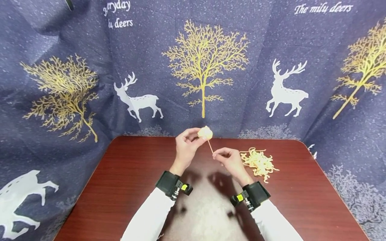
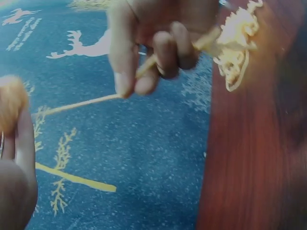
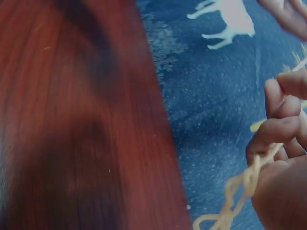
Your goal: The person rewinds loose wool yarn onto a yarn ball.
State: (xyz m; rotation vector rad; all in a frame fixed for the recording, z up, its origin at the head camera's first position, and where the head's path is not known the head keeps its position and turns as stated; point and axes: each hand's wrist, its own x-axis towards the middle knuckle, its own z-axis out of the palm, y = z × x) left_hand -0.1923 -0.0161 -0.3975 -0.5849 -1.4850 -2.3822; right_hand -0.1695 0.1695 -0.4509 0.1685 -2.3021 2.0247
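Above the far part of the table, my left hand [image 1: 186,144] holds a small pale-yellow ball of yarn [image 1: 205,132] between thumb and fingers. A straight strand [image 1: 210,146] runs from the ball down to my right hand [image 1: 230,160], where thumb and forefinger pinch it. In the left wrist view the yarn passes on through the curled fingers of the right hand [image 2: 165,48]. Looped yarn [image 3: 247,184] trails from that hand in the right wrist view. A loose, tangled heap of the same yarn [image 1: 258,162] lies on the table just right of the right hand.
The reddish-brown wooden table [image 1: 126,170] has rounded far corners. A bright glare marks its near middle. Behind and at both sides hangs a dark blue cloth [image 1: 253,100] printed with trees and white deer.
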